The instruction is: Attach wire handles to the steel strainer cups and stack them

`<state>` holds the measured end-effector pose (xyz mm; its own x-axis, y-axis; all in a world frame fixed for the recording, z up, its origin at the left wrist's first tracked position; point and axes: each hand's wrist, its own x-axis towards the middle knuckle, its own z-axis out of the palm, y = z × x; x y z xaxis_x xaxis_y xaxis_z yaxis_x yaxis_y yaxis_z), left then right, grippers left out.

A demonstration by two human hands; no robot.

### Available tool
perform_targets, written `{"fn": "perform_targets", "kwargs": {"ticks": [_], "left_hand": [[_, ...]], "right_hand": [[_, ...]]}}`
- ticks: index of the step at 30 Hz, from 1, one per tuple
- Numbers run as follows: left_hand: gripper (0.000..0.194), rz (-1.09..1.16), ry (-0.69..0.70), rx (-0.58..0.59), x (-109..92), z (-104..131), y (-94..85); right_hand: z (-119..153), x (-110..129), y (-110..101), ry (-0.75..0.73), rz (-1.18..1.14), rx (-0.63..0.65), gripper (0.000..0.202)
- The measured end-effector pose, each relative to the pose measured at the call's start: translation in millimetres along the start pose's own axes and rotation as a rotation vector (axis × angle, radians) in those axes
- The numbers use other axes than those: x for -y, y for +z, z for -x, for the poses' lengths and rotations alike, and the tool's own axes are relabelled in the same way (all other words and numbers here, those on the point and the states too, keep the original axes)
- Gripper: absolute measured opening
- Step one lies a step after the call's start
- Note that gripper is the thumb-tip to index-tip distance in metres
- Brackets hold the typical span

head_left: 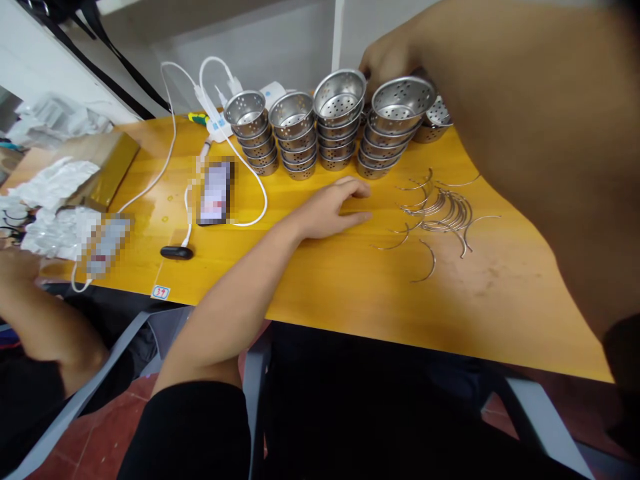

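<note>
My left hand [336, 208] rests low over the table, thumb and fingers apart, holding nothing. Right in front of it stand stacks of perforated metal cups: one at the far left [254, 137], one beside it [296, 137], a third [341, 123] and a wider-mouthed one [393, 130] to the right. My right hand [393, 61] reaches behind the two right-hand stacks, its fingers mostly hidden by the cups. Close by, another perforated cup [434, 127] is partly covered by my right arm. Several curved metal wires [445, 212] lie loose to the right of my left hand.
Left of the stacks are a phone [216, 193], white cables, a power strip [219, 125] and a black oval device [177, 253]. A second phone [107, 245], plastic bags [57, 230] and a cardboard box [107, 170] lie farther left. Another person's arm [45, 313] is at the left edge.
</note>
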<state>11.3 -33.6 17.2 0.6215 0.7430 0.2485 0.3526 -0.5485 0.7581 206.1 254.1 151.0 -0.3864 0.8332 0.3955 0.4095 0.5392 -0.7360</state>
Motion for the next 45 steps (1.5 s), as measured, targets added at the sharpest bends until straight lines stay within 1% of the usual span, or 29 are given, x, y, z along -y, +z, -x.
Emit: {"fn": "perform_targets", "kwargs": {"ticks": [1,3,4,5,6,7,9,11,13,15,17,19,22,28,30,33,38,42,45], "left_hand": [[0.042,0.002,0.000,0.001,0.1,-0.1,-0.1],[0.042,0.004,0.001,0.001,0.5,-0.2,0.0],[0.042,0.003,0.004,0.000,0.7,-0.2,0.2],[0.041,0.000,0.006,-0.001,1.0,-0.2,0.4],[0.040,-0.004,0.007,-0.002,1.3,-0.2,0.6],[0.040,-0.006,0.006,-0.003,1.6,-0.2,0.7],[0.041,-0.005,0.002,0.000,1.6,-0.1,0.7],[0.042,-0.002,-0.004,0.002,0.8,-0.1,0.4],[0.045,-0.003,-0.008,0.009,-0.9,-0.2,-0.1],[0.047,-0.005,-0.013,0.013,-2.7,-0.5,-0.7],[0.049,-0.007,-0.017,0.017,-3.6,-1.0,-1.2],[0.050,-0.009,-0.024,0.021,-3.4,-1.8,-1.6],[0.051,-0.012,-0.030,0.028,-2.3,-3.0,-1.9],[0.049,-0.021,-0.029,0.032,-1.7,-3.6,-2.6],[0.050,-0.026,-0.021,0.031,-1.5,-3.4,-2.8],[0.049,-0.029,-0.008,0.024,-1.4,-3.4,-2.7],[0.050,-0.027,-0.005,0.025,-2.7,-3.4,-2.6],[0.045,-0.025,-0.010,0.028,-3.8,-2.7,-2.7],[0.048,-0.024,-0.003,0.023,-4.1,-2.1,-2.9]], "right_hand": [[5.2,7.5,1.6,0.097,0.014,0.088,0.056],[16.5,27.3,4.2,0.471,0.128,0.401,0.052],[22.6,38.5,5.1,0.664,0.156,0.472,0.050],[29.2,49.8,5.8,0.811,0.175,0.478,0.050],[36.0,60.5,6.2,0.879,0.196,0.456,0.051],[42.8,70.0,6.0,0.916,0.234,0.472,0.051],[55.1,83.5,3.8,0.897,0.353,0.511,0.048],[64.3,88.7,-1.3,0.808,0.454,0.592,0.045],[69.7,87.7,-8.3,0.692,0.511,0.664,0.047],[72.4,84.9,-14.8,0.573,0.559,0.673,0.059],[74.3,84.6,-18.9,0.527,0.616,0.638,0.074],[77.0,88.4,-20.7,0.534,0.632,0.623,0.081],[83.4,97.7,-22.3,0.583,0.607,0.630,0.078],[98.7,110.3,-30.1,0.624,0.504,0.596,0.079],[103.5,114.4,-31.8,0.655,0.493,0.594,0.082],[108.8,120.7,-31.8,0.663,0.502,0.583,0.086],[111.7,122.3,-30.5,0.649,0.500,0.574,0.072],[114.8,118.8,-30.9,0.589,0.499,0.518,0.067],[118.0,117.1,-32.0,0.559,0.478,0.480,0.060]]}}
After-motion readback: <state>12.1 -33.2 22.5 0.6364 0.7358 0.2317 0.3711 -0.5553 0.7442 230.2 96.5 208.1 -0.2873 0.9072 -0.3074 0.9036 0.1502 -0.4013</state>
